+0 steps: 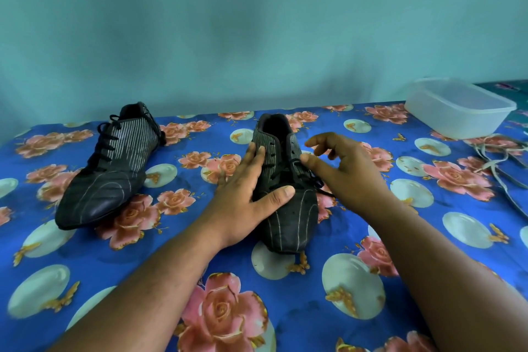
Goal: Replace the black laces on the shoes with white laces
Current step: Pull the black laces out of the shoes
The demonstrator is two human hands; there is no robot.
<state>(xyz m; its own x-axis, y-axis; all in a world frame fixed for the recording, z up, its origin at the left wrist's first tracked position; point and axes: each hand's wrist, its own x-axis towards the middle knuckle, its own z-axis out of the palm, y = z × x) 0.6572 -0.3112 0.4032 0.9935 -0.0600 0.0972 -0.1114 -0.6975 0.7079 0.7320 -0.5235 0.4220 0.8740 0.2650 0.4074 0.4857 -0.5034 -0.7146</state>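
Hands at work on the near black shoe (288, 180), right of its still-laced twin (111, 163): left hand (245, 180) presses flat, right hand (345, 166) pinches the black lace (308, 177), which could snag in an eyelet if yanked; white laces (497, 163) wait far right.

The left hand (243, 194) covers the near shoe's (291, 220) left flank. White laces (497, 163) run off the right edge (their ends unseen). The right hand's (348, 168) fingertips are blurred, so any grip on the black lace (310, 177) cannot be told.
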